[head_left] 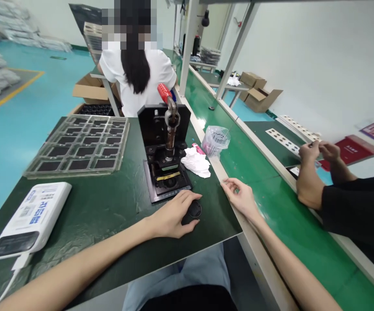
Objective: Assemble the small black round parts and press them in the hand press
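Note:
My left hand (pixel 174 214) rests on the dark green table, its thumb and fingers curled around a round black part (pixel 194 210). Just beyond it stands a black hand press (pixel 170 147) with a red-gripped lever (pixel 164 92) and a yellow strip (pixel 168 176) across its base. At the pale rail of the conveyor, my right hand (pixel 241 199) has its thumb and fingertips pinched together; whatever they hold, if anything, is too small to make out. A crumpled white cloth (pixel 196 163) lies beside the press, near a clear plastic bag (pixel 215 141).
A clear compartment tray (pixel 77 147) sits at the left, with a white power bank (pixel 30 218) and cable nearer me. The green conveyor (pixel 261 194) runs along the right. Across it a co-worker's hands (pixel 318 151) work near a white strip (pixel 282 141). Another person (pixel 161 69) sits ahead.

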A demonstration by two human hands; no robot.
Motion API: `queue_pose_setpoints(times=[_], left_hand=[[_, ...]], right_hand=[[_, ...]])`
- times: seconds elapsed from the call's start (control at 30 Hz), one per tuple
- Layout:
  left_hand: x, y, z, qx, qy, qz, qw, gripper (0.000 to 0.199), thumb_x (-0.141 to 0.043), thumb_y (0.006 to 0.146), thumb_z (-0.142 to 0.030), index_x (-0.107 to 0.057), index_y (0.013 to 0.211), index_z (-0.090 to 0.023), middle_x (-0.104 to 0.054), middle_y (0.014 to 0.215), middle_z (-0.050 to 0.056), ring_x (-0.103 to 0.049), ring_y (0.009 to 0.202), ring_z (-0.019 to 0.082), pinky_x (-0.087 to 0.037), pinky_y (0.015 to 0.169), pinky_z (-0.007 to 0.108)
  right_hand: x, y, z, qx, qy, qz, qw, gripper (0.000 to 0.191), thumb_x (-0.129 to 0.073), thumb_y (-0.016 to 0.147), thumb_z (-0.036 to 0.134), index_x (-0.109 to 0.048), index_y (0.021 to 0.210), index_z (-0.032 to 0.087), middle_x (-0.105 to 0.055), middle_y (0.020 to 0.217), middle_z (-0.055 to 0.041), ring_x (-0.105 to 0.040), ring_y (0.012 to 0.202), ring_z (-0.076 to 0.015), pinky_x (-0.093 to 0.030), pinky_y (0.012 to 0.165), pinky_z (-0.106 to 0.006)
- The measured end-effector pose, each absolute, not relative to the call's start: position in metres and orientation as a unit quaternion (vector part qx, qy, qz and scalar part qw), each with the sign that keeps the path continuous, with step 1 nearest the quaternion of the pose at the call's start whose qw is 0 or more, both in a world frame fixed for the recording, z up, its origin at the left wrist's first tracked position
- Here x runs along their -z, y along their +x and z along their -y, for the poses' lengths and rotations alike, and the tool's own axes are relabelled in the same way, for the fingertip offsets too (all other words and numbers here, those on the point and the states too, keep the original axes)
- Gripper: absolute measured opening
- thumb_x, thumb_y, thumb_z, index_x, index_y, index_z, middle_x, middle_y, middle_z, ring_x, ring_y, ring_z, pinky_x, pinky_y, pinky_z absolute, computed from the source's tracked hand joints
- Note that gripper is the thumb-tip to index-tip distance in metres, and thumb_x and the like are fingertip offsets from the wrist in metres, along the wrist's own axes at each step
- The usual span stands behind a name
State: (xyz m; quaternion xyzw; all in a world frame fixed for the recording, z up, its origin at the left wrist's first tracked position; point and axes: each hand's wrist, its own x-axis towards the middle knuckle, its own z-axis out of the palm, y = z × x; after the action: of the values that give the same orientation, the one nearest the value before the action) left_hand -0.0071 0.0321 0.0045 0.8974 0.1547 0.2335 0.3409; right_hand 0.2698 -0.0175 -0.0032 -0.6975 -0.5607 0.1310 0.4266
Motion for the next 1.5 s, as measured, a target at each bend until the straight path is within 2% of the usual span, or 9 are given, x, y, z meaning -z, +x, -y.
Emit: queue_pose_setpoints(times=[0.13, 0.27, 0.43, 0.5, 0.63, 0.7, 0.87, 1.1, 1.5], left_hand=[[-0.004, -0.007, -0.031, -0.238, 0.896, -0.174, 0.332, 0.052, -0.065, 0.09, -0.026, -0.044, 0.137, -0.017, -0.058, 0.129, 0.016, -0.055, 0.125, 0.031, -0.052, 0.107, 0.049], [-0.001, -0.006, -0.029, -0.242, 0.895, -0.193, 0.322, 0.048, -0.064, 0.091, -0.027, -0.045, 0.134, -0.016, -0.061, 0.125, 0.015, -0.058, 0.121, 0.03, -0.054, 0.103, 0.048], [0.001, -0.006, -0.029, -0.247, 0.895, -0.199, 0.312, 0.045, -0.064, 0.093, -0.029, -0.046, 0.133, -0.018, -0.063, 0.124, 0.014, -0.061, 0.118, 0.029, -0.055, 0.102, 0.047], [0.001, -0.007, -0.03, -0.244, 0.896, -0.202, 0.311, 0.049, -0.064, 0.094, -0.031, -0.044, 0.137, -0.019, -0.063, 0.126, 0.013, -0.061, 0.12, 0.029, -0.055, 0.103, 0.047], [0.003, -0.008, -0.033, -0.246, 0.892, -0.195, 0.326, 0.069, -0.067, 0.095, -0.035, -0.03, 0.151, -0.022, -0.062, 0.134, 0.013, -0.058, 0.128, 0.029, -0.052, 0.109, 0.049], [0.004, -0.009, -0.034, -0.249, 0.895, -0.185, 0.321, 0.069, -0.066, 0.096, -0.035, -0.027, 0.152, -0.024, -0.062, 0.137, 0.012, -0.057, 0.131, 0.029, -0.05, 0.111, 0.049], [0.012, -0.013, -0.042, -0.271, 0.899, -0.197, 0.283, 0.059, -0.059, 0.1, -0.043, -0.034, 0.15, -0.025, -0.07, 0.128, 0.01, -0.067, 0.12, 0.027, -0.056, 0.105, 0.045], [0.02, -0.012, -0.052, -0.302, 0.907, -0.194, 0.221, 0.072, -0.06, 0.093, -0.069, -0.041, 0.148, -0.026, -0.072, 0.123, 0.01, -0.071, 0.113, 0.031, -0.062, 0.096, 0.044], [0.014, -0.013, -0.051, -0.296, 0.912, -0.189, 0.214, 0.057, -0.061, 0.094, -0.065, -0.052, 0.135, -0.027, -0.073, 0.119, 0.006, -0.073, 0.108, 0.028, -0.063, 0.09, 0.038]], right_hand=[[0.003, 0.269, 0.015, -0.101, -0.701, 0.564, 0.423, 0.041, -0.057, 0.091, 0.055, -0.065, 0.074, 0.019, -0.062, 0.063, -0.0025, -0.056, 0.056, -0.0155, -0.047, 0.058, -0.027], [0.005, 0.268, 0.014, -0.081, -0.7, 0.57, 0.422, 0.033, -0.056, 0.09, 0.049, -0.061, 0.074, 0.02, -0.058, 0.059, -0.0001, -0.053, 0.052, -0.0146, -0.043, 0.054, -0.025], [0.006, 0.265, 0.015, -0.076, -0.696, 0.576, 0.422, 0.033, -0.054, 0.091, 0.048, -0.056, 0.07, 0.022, -0.056, 0.058, 0.0009, -0.052, 0.051, -0.0139, -0.042, 0.054, -0.025], [0.006, 0.264, 0.017, -0.08, -0.693, 0.578, 0.423, 0.033, -0.054, 0.092, 0.048, -0.054, 0.07, 0.022, -0.055, 0.057, 0.0011, -0.051, 0.051, -0.0137, -0.041, 0.054, -0.025], [0.006, 0.262, 0.018, -0.084, -0.688, 0.575, 0.435, 0.03, -0.053, 0.091, 0.045, -0.052, 0.071, 0.023, -0.053, 0.058, 0.0011, -0.05, 0.051, -0.0137, -0.041, 0.054, -0.026], [0.006, 0.26, 0.017, -0.072, -0.692, 0.563, 0.445, 0.027, -0.05, 0.092, 0.044, -0.05, 0.074, 0.024, -0.055, 0.061, -0.0002, -0.052, 0.053, -0.0144, -0.041, 0.055, -0.026], [0.008, 0.258, 0.009, -0.053, -0.706, 0.543, 0.452, 0.026, -0.046, 0.092, 0.043, -0.049, 0.076, 0.024, -0.056, 0.061, 0.0002, -0.053, 0.054, -0.0136, -0.042, 0.052, -0.024], [0.01, 0.26, 0.002, -0.099, -0.706, 0.543, 0.444, 0.022, -0.051, 0.091, 0.039, -0.052, 0.076, 0.022, -0.052, 0.057, 0.0044, -0.05, 0.049, -0.0106, -0.042, 0.051, -0.021], [0.004, 0.257, 0.006, -0.121, -0.699, 0.547, 0.445, 0.021, -0.049, 0.089, 0.032, -0.043, 0.071, 0.024, -0.048, 0.056, 0.0053, -0.048, 0.05, -0.0108, -0.04, 0.054, -0.022]])
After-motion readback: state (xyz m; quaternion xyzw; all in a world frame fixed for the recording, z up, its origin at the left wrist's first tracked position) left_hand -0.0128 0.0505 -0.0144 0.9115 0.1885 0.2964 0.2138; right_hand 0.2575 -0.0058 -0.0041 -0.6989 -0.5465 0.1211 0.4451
